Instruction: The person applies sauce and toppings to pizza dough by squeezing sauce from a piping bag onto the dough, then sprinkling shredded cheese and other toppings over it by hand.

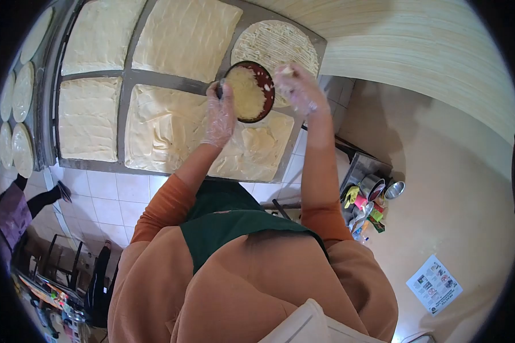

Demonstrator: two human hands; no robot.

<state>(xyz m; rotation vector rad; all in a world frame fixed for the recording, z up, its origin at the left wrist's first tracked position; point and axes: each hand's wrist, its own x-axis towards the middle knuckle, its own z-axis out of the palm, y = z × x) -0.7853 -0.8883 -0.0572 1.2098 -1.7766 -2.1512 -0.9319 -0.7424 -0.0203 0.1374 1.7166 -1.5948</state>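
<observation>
My left hand (220,114), in a clear plastic glove, grips the near-left rim of a dark round bowl (268,86). Inside the bowl lies pale yellow grated cheese (246,94), or something that looks like it, with white bits stuck to the inner wall. My right hand (298,90), also gloved, is closed around a small pale clump just right of the bowl. Under and behind it is a round sheet of dough (272,43) covered in pale strips. The bowl is over the corner between this round and the rectangular dough sheets (149,117).
More dough sheets (91,37) cover the grey table (129,74). Several oval dough pieces (23,91) lie on a surface at far left. A person's leg (46,197) shows at lower left. Metal pots (372,186) stand on a low shelf to the right, beside the wall.
</observation>
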